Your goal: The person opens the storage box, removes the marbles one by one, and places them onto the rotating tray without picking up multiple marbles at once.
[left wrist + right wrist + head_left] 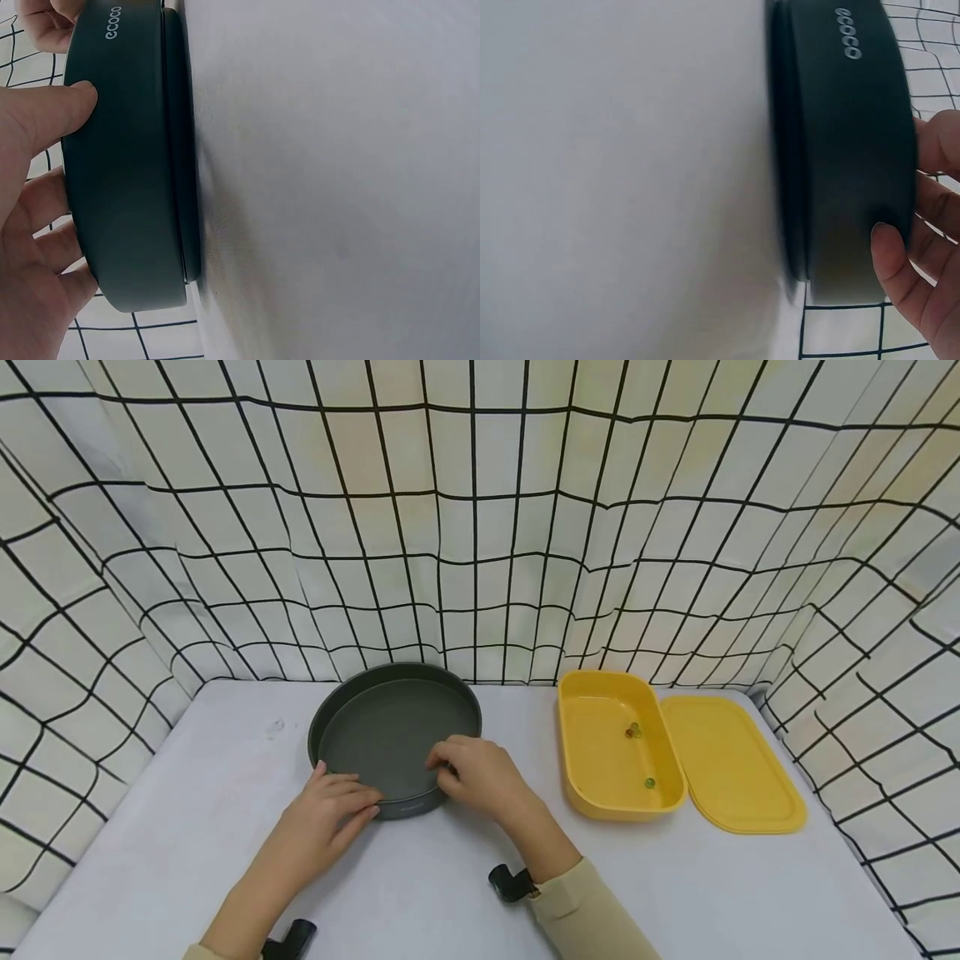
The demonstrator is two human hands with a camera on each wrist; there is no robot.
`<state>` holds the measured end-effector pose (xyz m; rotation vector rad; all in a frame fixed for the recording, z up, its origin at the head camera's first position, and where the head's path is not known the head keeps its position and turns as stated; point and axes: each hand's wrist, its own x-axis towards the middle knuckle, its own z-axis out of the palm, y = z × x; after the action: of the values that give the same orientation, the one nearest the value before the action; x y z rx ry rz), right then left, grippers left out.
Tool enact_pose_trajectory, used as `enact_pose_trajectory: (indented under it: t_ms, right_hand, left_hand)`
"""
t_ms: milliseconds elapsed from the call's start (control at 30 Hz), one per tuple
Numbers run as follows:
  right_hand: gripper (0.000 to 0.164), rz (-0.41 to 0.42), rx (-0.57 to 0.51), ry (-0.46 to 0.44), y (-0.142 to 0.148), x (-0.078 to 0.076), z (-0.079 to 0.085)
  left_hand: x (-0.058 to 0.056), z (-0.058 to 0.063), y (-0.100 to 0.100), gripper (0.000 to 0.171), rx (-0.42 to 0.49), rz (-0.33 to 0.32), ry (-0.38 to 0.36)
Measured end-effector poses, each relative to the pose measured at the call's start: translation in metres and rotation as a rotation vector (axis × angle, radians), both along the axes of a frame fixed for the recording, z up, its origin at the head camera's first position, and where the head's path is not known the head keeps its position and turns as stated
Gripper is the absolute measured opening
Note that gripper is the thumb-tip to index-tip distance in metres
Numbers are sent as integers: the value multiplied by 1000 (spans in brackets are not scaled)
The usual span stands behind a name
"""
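Note:
A round, shallow dark green tray [397, 727] with a raised wall sits on the white table, and "ecoco" is printed on its outer side. My left hand [330, 810] holds the near-left rim, its thumb [71, 109] against the outer wall and its fingers reaching over the edge. At the near-right rim, my right hand [480, 777] has its fingers bent inward over the edge. Its thumb [892, 259] lies against the outer wall in the right wrist view. The right fingertips are partly hidden in the head view.
To the right stands an open yellow box [600, 810] with a few small green and brownish pieces [634, 730] inside. A flat yellow lid [735, 764] lies beside it. White sheets with a black grid [495, 527] enclose the table's back and sides.

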<state>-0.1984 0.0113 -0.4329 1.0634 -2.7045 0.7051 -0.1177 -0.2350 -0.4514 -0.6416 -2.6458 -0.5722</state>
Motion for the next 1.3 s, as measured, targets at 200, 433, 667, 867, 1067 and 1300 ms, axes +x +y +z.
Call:
enact_pose_trajectory:
  t_ms: [200,433,667,867,1067,1300]
  right_hand:
    - [20,-10,2,10,1,-2,-3]
    - [19,-7,-2,21,3,-4,0]
    - [16,-11,-29,35,11,-5,11]
    - [16,-25,-79,6,24,-4,26]
    - [15,-72,-104,13,62,-5,39]
    - [12,-249,-122,6,123,-7,42]
  left_hand:
    - [-2,0,1,16,-1,-1,8]
    - [-4,2,3,16,5,1,9]
    - [-5,2,4,17,10,1,11]
    - [-5,0,5,16,8,-5,2]
    - [-3,-2,6,16,-2,-10,-16]
    - [1,0,0,18,3,-12,13]
